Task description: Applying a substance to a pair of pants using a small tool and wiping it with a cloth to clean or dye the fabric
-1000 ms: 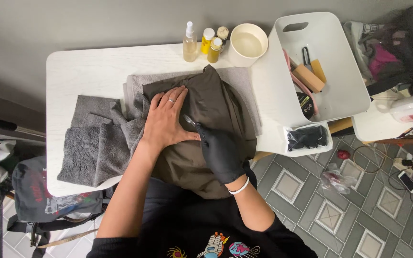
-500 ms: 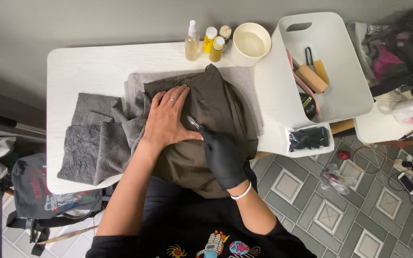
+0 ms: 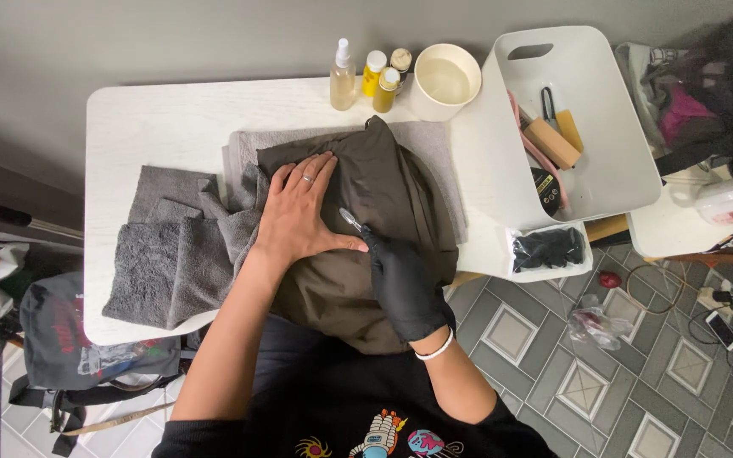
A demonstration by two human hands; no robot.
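Observation:
A dark olive-brown bag (image 3: 388, 191) lies on a grey towel (image 3: 434, 144) on the white table (image 3: 154, 127). My bare left hand (image 3: 299, 212), with a ring on one finger, presses flat on the bag, fingers spread. My right hand (image 3: 400, 280), in a black glove, holds a small thin metal tool (image 3: 351, 220) with its tip against the bag beside my left thumb.
Crumpled grey towels (image 3: 167, 254) lie at the table's left. A spray bottle (image 3: 343, 76), small yellow bottles (image 3: 379, 76) and a cream bowl (image 3: 444, 80) stand at the back. A white bin (image 3: 604, 161) with tools and a small tray of black gloves (image 3: 546, 250) sit right.
Both hands stay in nearly the same place on the bag; the gloved right hand with the tool has shifted only slightly.

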